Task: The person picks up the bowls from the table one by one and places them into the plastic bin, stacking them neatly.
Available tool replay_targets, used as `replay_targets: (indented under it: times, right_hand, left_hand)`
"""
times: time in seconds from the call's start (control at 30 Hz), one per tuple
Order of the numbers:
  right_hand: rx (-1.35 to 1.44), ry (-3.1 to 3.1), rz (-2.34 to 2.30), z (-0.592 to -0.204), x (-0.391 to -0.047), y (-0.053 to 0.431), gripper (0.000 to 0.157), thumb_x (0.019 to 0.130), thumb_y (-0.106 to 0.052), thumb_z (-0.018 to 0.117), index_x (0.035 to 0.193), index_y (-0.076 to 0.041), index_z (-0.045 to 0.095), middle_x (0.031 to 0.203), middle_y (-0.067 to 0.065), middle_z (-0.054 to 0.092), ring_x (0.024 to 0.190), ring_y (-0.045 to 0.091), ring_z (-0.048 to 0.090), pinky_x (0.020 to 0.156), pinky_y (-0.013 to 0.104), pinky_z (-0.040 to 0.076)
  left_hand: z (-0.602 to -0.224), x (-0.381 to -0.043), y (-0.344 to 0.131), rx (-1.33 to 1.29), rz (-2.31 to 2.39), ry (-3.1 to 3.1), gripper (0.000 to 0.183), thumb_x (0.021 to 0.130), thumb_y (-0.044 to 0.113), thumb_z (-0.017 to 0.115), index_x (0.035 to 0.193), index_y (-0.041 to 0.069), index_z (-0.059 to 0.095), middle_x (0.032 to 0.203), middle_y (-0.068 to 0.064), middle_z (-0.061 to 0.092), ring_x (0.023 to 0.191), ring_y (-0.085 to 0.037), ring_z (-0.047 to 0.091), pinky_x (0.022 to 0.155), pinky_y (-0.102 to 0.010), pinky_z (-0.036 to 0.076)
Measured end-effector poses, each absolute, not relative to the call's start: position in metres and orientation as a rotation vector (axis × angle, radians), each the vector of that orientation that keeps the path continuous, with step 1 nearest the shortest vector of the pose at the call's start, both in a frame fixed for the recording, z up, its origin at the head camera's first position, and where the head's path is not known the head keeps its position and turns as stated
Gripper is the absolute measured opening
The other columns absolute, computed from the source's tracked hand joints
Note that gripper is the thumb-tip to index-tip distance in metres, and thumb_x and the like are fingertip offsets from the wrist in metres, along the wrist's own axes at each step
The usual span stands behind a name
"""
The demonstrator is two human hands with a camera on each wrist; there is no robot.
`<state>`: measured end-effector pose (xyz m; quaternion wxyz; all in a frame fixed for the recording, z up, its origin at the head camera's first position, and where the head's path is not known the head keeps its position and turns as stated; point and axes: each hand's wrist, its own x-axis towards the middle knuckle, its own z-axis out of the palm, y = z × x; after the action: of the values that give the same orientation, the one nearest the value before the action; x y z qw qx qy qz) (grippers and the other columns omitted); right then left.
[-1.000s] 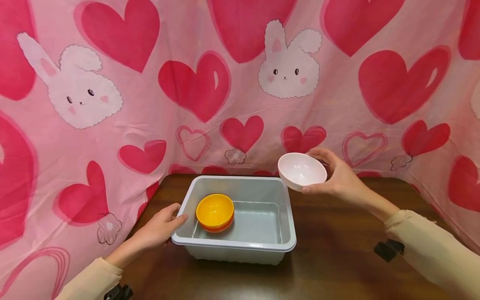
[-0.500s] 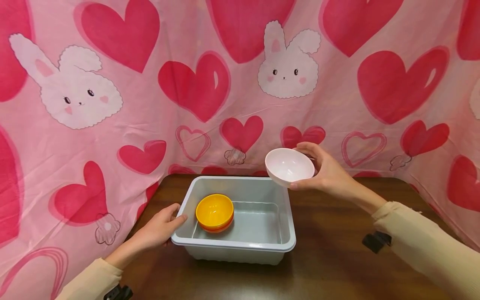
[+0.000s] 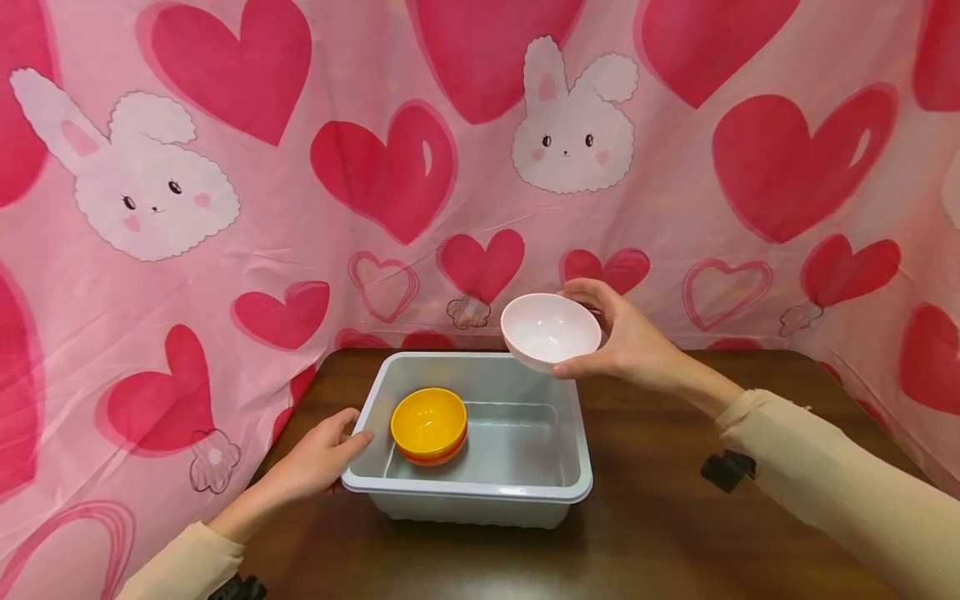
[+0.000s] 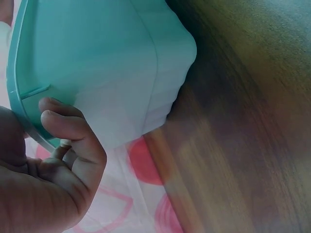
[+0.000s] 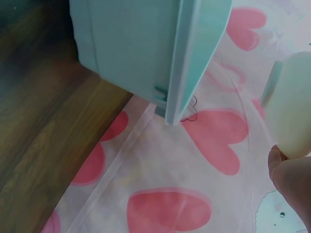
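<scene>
A white bowl (image 3: 551,332), tilted toward the camera, is gripped at its right side by my right hand (image 3: 618,342). It hangs above the back right part of a grey plastic tub (image 3: 468,493). Inside the tub, at the left, a yellow bowl (image 3: 429,422) sits stacked on an orange one (image 3: 435,458). My left hand (image 3: 322,454) holds the tub's left rim, thumb over the edge; in the left wrist view its curled fingers (image 4: 73,126) lie under the rim against the outer wall. The right wrist view has the white bowl's outside (image 5: 294,107) with a fingertip at its edge.
The tub stands on a dark brown wooden table (image 3: 675,483). Behind and at both sides hangs a pink cloth (image 3: 480,192) printed with hearts and rabbits, close to the table's back edge.
My right hand has carried the white bowl leftward and slightly up, from beside the tub's right rim to over its back right part. The left hand and the tub have stayed put.
</scene>
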<state>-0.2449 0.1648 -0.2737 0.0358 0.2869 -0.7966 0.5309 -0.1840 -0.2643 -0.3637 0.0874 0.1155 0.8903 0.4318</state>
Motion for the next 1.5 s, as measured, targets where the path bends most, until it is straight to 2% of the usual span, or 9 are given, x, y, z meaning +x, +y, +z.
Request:
replay_targets:
  times: [0.2, 0.5, 0.73, 1.1, 1.3, 1.5]
  right_hand:
    - [0.945, -2.432, 1.628, -0.273, -0.247, 0.158, 0.091, 0.071, -0.011, 0.095, 0.148, -0.009, 0.046, 0.145, 0.008, 0.055, 0.127, 0.028, 0.054, 0.098, 0.035, 0.053]
    - [0.928, -2.496, 1.588, -0.267, -0.25, 0.142, 0.096, 0.07, -0.017, 0.097, 0.15, -0.01, 0.043, 0.147, 0.006, 0.051, 0.13, 0.027, 0.052, 0.102, 0.049, 0.052]
    - [0.926, -2.497, 1.577, -0.26, -0.253, 0.135, 0.096, 0.07, -0.017, 0.097, 0.149, -0.007, 0.043, 0.145, 0.007, 0.053, 0.13, 0.026, 0.052, 0.104, 0.049, 0.049]
    - [0.952, -2.502, 1.608, -0.248, -0.256, 0.122, 0.096, 0.072, -0.018, 0.096, 0.149, -0.007, 0.041, 0.146, 0.006, 0.052, 0.13, 0.026, 0.052, 0.103, 0.046, 0.052]
    - [0.96, -2.526, 1.591, -0.246, -0.258, 0.115, 0.099, 0.073, -0.024, 0.096, 0.153, -0.011, 0.039, 0.15, 0.004, 0.048, 0.132, 0.024, 0.049, 0.103, 0.045, 0.053]
    - [0.981, -2.523, 1.603, -0.246, -0.261, 0.108, 0.099, 0.073, -0.023, 0.096, 0.153, -0.011, 0.039, 0.15, 0.004, 0.047, 0.132, 0.024, 0.049, 0.105, 0.045, 0.052]
  left_hand:
    - [-0.363, -0.184, -0.263, 0.354, 1.287, 2.647, 0.029, 0.107, 0.017, 0.059, 0.127, -0.003, 0.052, 0.065, -0.007, 0.061, 0.043, -0.022, 0.049, 0.039, -0.028, 0.044]
    - [-0.363, -0.182, -0.264, 0.312, 1.285, 2.651, 0.03, 0.107, 0.019, 0.06, 0.127, -0.001, 0.052, 0.067, -0.007, 0.062, 0.043, -0.024, 0.049, 0.04, -0.028, 0.044]
    - [-0.364, -0.182, -0.264, 0.324, 1.298, 2.633, 0.031, 0.107, 0.019, 0.06, 0.129, -0.002, 0.051, 0.066, -0.008, 0.061, 0.043, -0.023, 0.048, 0.04, -0.027, 0.043]
    - [-0.363, -0.183, -0.264, 0.326, 1.28, 2.639, 0.031, 0.107, 0.02, 0.06, 0.129, -0.002, 0.051, 0.067, -0.008, 0.061, 0.043, -0.024, 0.05, 0.04, -0.028, 0.045]
    - [-0.362, -0.182, -0.264, 0.318, 1.278, 2.636, 0.035, 0.107, 0.021, 0.061, 0.131, -0.002, 0.051, 0.068, -0.008, 0.063, 0.045, -0.03, 0.052, 0.04, -0.031, 0.047]
    - [-0.361, -0.182, -0.263, 0.315, 1.272, 2.641, 0.033, 0.107, 0.02, 0.06, 0.13, -0.002, 0.052, 0.068, -0.008, 0.062, 0.045, -0.025, 0.051, 0.04, -0.031, 0.046]
